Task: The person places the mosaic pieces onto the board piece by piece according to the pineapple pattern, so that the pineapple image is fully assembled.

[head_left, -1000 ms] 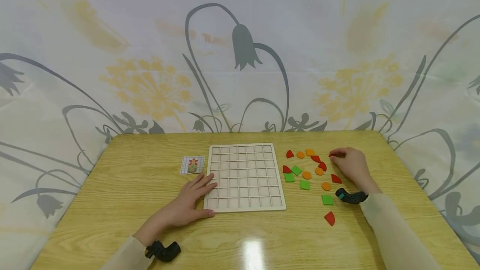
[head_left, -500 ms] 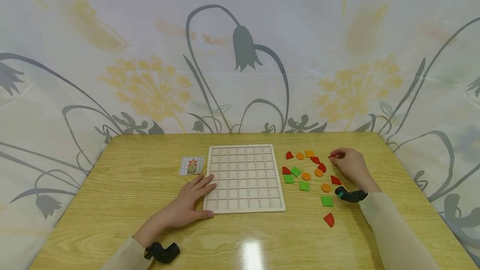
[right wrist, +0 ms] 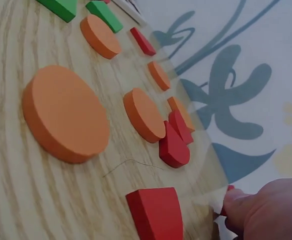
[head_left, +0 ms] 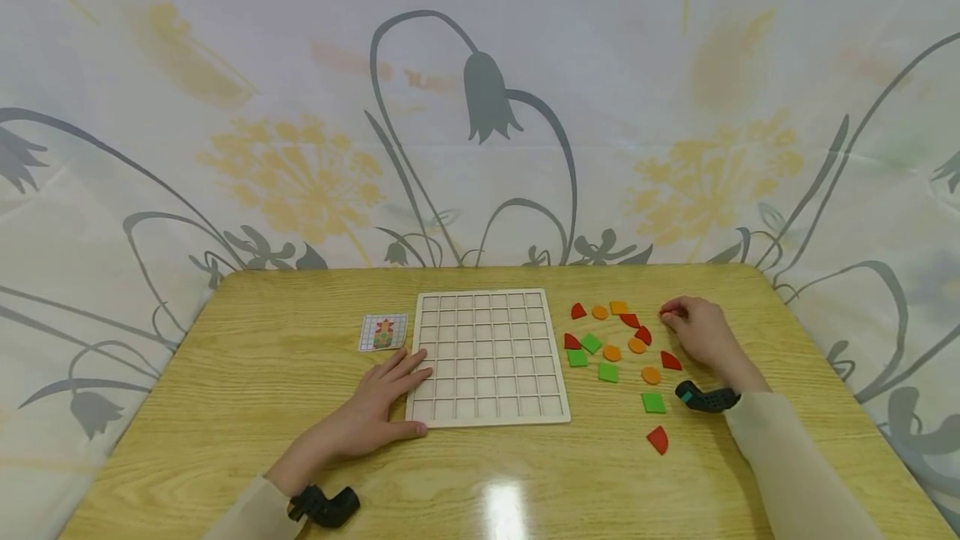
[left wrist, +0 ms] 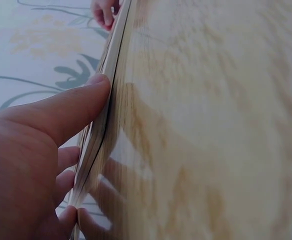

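My left hand [head_left: 367,411] lies spread at the left edge of a pale square grid board [head_left: 486,348], fingertips on its rim and thumb by the near left corner. The left wrist view shows that thumb [left wrist: 81,107] against the board's edge. Over at the far right, my right hand [head_left: 702,332] pinches a small red piece [right wrist: 230,188] between thumb and fingertips; most of it is hidden. Loose flat pieces lie between board and right hand: orange discs [right wrist: 66,114], green squares [head_left: 608,372], red quarter-circles [head_left: 657,440] and an orange square [head_left: 618,307].
A small pattern card [head_left: 383,332] with a coloured figure on a grid lies left of the board. All of it rests on a wood-grain table [head_left: 247,373], whose far edge meets a flower-printed cloth [head_left: 300,107]. Each wrist wears a black device [head_left: 705,397].
The right hand shifts very slightly in place, and the red piece in its fingertips shows less than half a second ago. The left hand and board stay put.
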A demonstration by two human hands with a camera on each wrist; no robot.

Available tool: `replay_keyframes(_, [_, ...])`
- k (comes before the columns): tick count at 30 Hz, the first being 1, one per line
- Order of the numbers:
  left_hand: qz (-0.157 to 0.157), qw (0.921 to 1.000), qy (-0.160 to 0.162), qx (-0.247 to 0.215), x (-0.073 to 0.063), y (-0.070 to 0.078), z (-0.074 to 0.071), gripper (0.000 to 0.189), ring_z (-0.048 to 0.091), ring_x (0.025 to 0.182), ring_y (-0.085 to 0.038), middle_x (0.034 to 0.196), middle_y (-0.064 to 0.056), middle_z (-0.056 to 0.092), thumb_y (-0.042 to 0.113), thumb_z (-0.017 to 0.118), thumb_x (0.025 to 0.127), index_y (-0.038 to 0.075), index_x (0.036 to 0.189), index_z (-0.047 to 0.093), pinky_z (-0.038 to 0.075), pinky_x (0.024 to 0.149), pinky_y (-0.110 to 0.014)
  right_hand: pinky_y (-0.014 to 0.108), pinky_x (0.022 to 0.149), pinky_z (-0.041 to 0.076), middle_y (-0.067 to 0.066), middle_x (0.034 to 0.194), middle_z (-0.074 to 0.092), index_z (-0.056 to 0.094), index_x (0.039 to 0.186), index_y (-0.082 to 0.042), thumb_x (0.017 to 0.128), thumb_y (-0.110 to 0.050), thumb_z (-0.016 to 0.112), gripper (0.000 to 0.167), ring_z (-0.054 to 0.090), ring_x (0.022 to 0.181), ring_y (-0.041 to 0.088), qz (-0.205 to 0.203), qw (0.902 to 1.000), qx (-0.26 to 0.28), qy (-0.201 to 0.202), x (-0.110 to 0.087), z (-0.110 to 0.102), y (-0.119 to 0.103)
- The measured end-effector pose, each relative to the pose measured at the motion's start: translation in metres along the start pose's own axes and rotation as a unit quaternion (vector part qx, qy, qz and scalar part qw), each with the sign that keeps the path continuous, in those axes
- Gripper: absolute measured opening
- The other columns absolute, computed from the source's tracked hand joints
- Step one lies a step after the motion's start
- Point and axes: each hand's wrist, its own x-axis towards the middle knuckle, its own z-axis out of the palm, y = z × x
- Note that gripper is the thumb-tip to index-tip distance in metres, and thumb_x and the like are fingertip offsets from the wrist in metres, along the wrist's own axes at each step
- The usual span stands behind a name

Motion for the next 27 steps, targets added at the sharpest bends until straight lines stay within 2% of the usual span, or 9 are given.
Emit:
replay_keyframes(4, [0.001, 1.0000, -0.001, -0.001, 0.001, 0.000, 0.001, 0.075, 0.006, 0.150, -0.041, 0.164, -0.012, 0.020, 0.042, 0.069, 0.093, 0.008, 0.153, 0.040, 0.008, 0.109, -0.072, 0.062, 0.086, 0.044, 0.033, 0.103, 0.060, 0.063, 0.109, 0.015, 0.103, -0.002, 0.049, 0.023, 0.057, 0.096, 0.050, -0.014, 0.9986, -0.017, 0.047, -0.005, 0.000, 0.000])
replay_keyframes(8, [0.004, 1.0000, -0.001, 0.006, 0.003, 0.001, 0.001, 0.074, 0.006, 0.150, -0.042, 0.164, -0.012, 0.021, 0.043, 0.068, 0.093, 0.008, 0.153, 0.041, 0.009, 0.109, -0.073, 0.059, 0.083, 0.047, 0.031, 0.102, 0.062, 0.063, 0.111, 0.013, 0.105, -0.003, 0.045, 0.025, 0.060, 0.094, 0.047, -0.008, 0.9970, -0.005, 0.077, -0.009, -0.002, -0.012])
replay_keyframes(11, [0.005, 1.0000, 0.000, 0.008, 0.004, 0.003, 0.002, 0.074, 0.005, 0.150, -0.042, 0.164, -0.011, 0.021, 0.043, 0.069, 0.093, 0.008, 0.153, 0.041, 0.008, 0.108, -0.074, 0.052, 0.079, 0.053, 0.025, 0.102, 0.068, 0.064, 0.115, 0.009, 0.107, -0.008, 0.045, 0.027, 0.066, 0.090, 0.039, -0.011, 0.9968, 0.029, 0.073, -0.008, 0.000, -0.034])
replay_keyframes(17, [-0.001, 1.0000, 0.001, 0.007, 0.005, 0.005, 0.002, 0.074, 0.004, 0.150, -0.042, 0.164, -0.010, 0.021, 0.043, 0.069, 0.093, 0.009, 0.153, 0.041, 0.005, 0.107, -0.075, 0.035, 0.073, 0.057, 0.014, 0.100, 0.074, 0.070, 0.115, 0.002, 0.102, -0.011, 0.058, 0.022, 0.071, 0.089, 0.030, -0.050, 0.9904, 0.120, 0.047, 0.000, 0.023, -0.083])
replay_keyframes(20, [-0.005, 1.0000, -0.001, 0.006, 0.005, 0.005, 0.003, 0.075, 0.005, 0.150, -0.041, 0.164, -0.010, 0.021, 0.043, 0.069, 0.093, 0.009, 0.153, 0.041, 0.005, 0.108, -0.074, 0.033, 0.076, 0.057, 0.011, 0.100, 0.074, 0.071, 0.112, 0.000, 0.099, -0.010, 0.063, 0.019, 0.071, 0.090, 0.028, -0.055, 0.9841, 0.167, 0.022, 0.005, 0.039, -0.103])
replay_keyframes(27, [-0.005, 0.9999, -0.009, 0.001, 0.004, 0.009, 0.001, 0.075, 0.013, 0.149, -0.039, 0.163, -0.012, 0.023, 0.043, 0.069, 0.093, 0.007, 0.152, 0.042, 0.008, 0.111, -0.071, 0.035, 0.075, 0.055, 0.005, 0.098, 0.073, 0.075, 0.104, -0.004, 0.095, -0.011, 0.069, 0.013, 0.068, 0.086, 0.022, -0.054, 0.9777, 0.203, -0.001, 0.023, 0.080, -0.147])
